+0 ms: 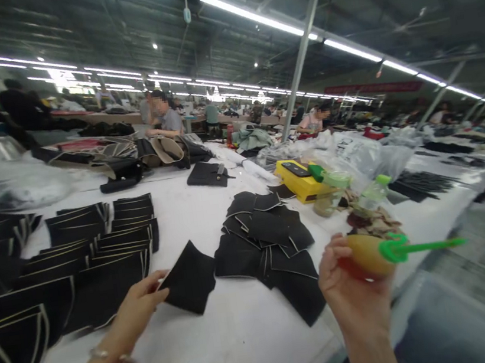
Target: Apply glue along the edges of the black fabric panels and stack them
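My left hand pinches the left edge of a black fabric piece over the white table. A bracelet circles my left wrist. My right hand is wrapped round a glue bottle, amber and reddish, tipped on its side with its green nozzle pointing right. Between my hands lies a loose pile of black pieces with pale edges. Left of my left hand, overlapping rows of black pieces with pale edges cover the table.
A yellow box with a phone on top stands behind the pile, beside a clear jar and a plastic bottle. A black pouch lies further back. Plastic bags sit at the left; people work at tables beyond.
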Demonstrator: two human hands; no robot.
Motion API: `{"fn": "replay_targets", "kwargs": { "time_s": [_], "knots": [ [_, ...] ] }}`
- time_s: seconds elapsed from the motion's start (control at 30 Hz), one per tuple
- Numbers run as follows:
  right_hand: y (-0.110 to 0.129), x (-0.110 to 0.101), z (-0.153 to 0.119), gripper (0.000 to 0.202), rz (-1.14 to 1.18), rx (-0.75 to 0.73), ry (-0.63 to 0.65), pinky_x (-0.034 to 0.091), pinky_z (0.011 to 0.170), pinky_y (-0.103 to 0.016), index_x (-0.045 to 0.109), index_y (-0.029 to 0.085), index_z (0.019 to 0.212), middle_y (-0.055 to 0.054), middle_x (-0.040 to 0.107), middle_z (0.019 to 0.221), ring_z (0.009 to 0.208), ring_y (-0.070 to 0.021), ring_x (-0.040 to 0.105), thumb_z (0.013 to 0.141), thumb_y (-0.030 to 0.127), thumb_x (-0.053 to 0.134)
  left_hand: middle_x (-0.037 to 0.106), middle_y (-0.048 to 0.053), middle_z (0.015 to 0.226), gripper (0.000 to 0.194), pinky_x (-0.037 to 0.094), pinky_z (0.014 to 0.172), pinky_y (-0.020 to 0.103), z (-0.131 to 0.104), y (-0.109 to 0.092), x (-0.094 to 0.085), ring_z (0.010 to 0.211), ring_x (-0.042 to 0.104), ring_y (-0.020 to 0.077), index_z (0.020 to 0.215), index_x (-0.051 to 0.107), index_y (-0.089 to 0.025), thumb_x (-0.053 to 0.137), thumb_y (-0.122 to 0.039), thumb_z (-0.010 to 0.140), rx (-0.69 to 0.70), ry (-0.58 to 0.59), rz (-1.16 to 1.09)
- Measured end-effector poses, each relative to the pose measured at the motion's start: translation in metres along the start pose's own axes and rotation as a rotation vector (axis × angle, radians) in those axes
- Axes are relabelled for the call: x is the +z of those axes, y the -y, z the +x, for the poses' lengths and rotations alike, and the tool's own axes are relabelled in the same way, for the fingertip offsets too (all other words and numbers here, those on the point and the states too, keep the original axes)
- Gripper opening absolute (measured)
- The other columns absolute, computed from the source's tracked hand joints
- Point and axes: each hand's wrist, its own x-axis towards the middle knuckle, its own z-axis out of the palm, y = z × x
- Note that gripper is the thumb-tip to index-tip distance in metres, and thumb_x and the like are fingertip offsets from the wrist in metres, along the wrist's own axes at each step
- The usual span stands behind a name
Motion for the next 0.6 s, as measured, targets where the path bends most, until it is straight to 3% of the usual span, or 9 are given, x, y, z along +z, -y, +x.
{"fn": "replay_targets", "kwargs": {
  "time_s": [0.13, 0.23, 0.33, 0.43, 0.53, 0.6],
  "knots": [
    [-0.005, -0.001, -0.004, 0.078, 0.014, -0.001, -0.014, 0.06, 0.081, -0.036, 0.044, 0.016, 0.131, -0.005, 0.068, 0.098, 0.079, -0.0163, 0.069, 0.066, 0.039, 0.081, 0.065, -0.002, 0.073, 0.03, 0.04, 0.061, 0.023, -0.005, -0.006, -0.045, 0.07, 0.054, 0.0173, 0.088, 0.07, -0.021, 0.055, -0.034, 0.066, 0.061, 0.32, 0.158],
    [-0.014, -0.005, -0.006, 0.07, 0.009, 0.077, -0.037, 0.059, 0.083, -0.037, 0.048, 0.017, 0.126, -0.005, 0.069, 0.098, 0.081, -0.017, 0.069, 0.069, 0.045, 0.079, 0.065, -0.001, 0.079, 0.023, 0.043, 0.076, 0.024, -0.016, -0.018, -0.056, 0.083, 0.058, 0.0195, 0.074, 0.069, -0.022, 0.05, -0.021, 0.062, 0.178, 0.324, 0.396],
    [-0.025, -0.01, -0.007, 0.063, -0.002, 0.152, -0.063, 0.059, 0.082, -0.037, 0.052, 0.018, 0.122, -0.005, 0.069, 0.098, 0.081, -0.0172, 0.07, 0.072, 0.049, 0.075, 0.063, 0.001, 0.089, 0.03, 0.044, 0.08, 0.027, -0.033, -0.03, -0.036, 0.083, 0.061, 0.0196, 0.077, 0.07, -0.024, 0.045, -0.012, 0.067, 0.203, 0.265, 0.722],
    [-0.033, -0.015, -0.008, 0.061, -0.026, 0.192, -0.094, 0.059, 0.082, -0.038, 0.055, 0.016, 0.12, -0.007, 0.07, 0.096, 0.081, -0.0177, 0.07, 0.074, 0.053, 0.073, 0.058, 0.005, 0.106, 0.04, 0.044, 0.082, 0.028, -0.053, -0.035, 0.005, 0.083, 0.063, 0.0172, 0.089, 0.07, -0.023, 0.035, -0.007, 0.079, 0.231, 0.241, 0.845],
    [-0.039, -0.021, -0.009, 0.061, -0.108, 0.199, -0.123, 0.059, 0.082, -0.039, 0.059, 0.013, 0.115, -0.009, 0.07, 0.094, 0.08, -0.0189, 0.07, 0.074, 0.057, 0.071, 0.05, 0.008, 0.125, 0.041, 0.045, 0.088, 0.03, -0.076, -0.028, 0.043, 0.09, 0.063, 0.0166, 0.127, 0.055, -0.025, 0.037, -0.022, 0.091, 0.206, 0.183, 0.74],
    [-0.041, -0.026, -0.01, 0.062, -0.189, 0.181, -0.146, 0.059, 0.081, -0.041, 0.062, 0.012, 0.111, -0.01, 0.071, 0.092, 0.079, -0.0206, 0.071, 0.071, 0.058, 0.073, 0.05, 0.011, 0.125, 0.049, 0.046, 0.089, 0.033, -0.09, -0.02, 0.059, 0.103, 0.059, 0.0219, 0.136, 0.045, -0.02, 0.046, -0.035, 0.09, 0.149, 0.098, 0.757]
  ]
}}
